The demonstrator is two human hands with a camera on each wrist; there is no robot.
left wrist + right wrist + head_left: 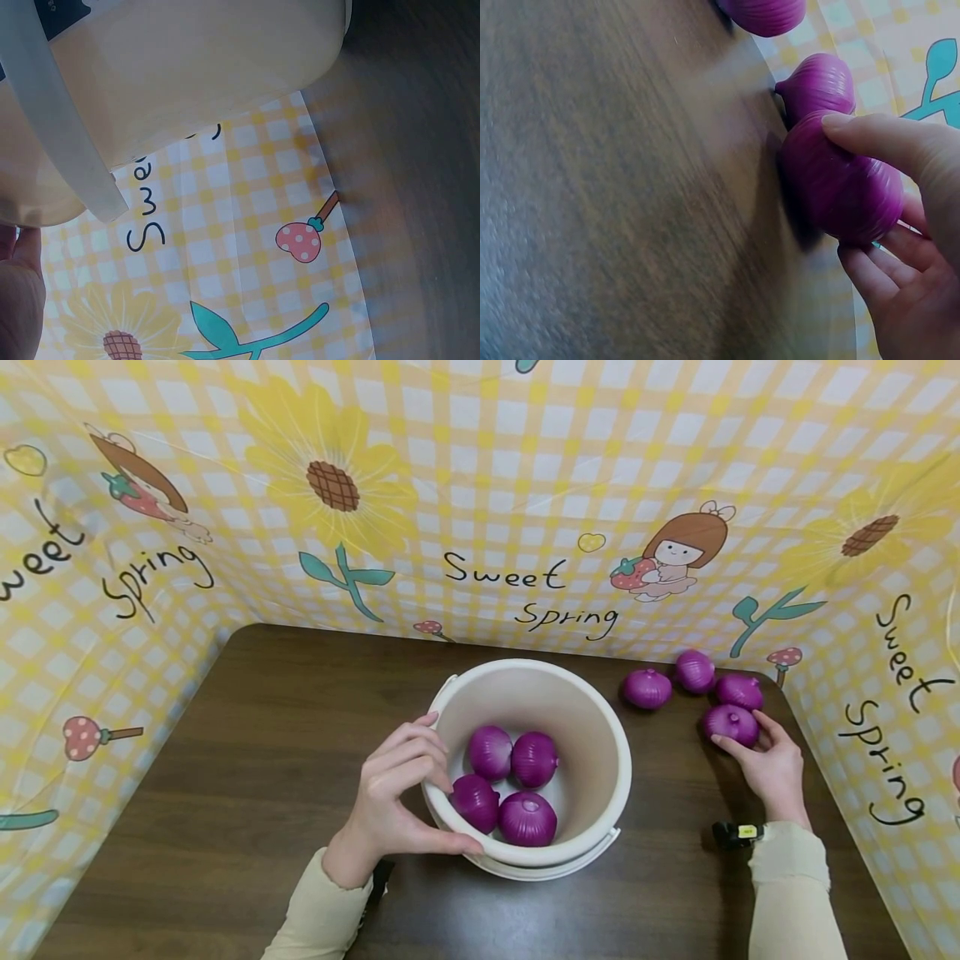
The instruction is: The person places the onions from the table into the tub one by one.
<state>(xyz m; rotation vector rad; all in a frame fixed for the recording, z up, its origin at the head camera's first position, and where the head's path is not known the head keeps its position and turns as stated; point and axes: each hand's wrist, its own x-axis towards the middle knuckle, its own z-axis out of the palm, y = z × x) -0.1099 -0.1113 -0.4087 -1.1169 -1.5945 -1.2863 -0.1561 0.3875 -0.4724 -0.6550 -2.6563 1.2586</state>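
A white bucket [618, 735] stands mid-table with several purple onions [534, 760] lying on its bottom. My left hand [401, 785] grips the bucket's rim on the left side, thumb along the near edge and fingers over the wall. In the left wrist view the bucket's side [202, 67] and its handle [60, 127] fill the upper left. My right hand [772, 768] holds a purple onion [731, 725] at the right of the table, thumb on one side and fingers on the other. The right wrist view shows that onion [832, 180] overlapping another one behind it.
Three more onions sit at the back right: one on the left [647, 688], one in the middle [695, 671] and one on the right [739, 691]. Checked yellow cloth walls [510, 485] enclose the dark wooden table [247, 777] at the back and sides.
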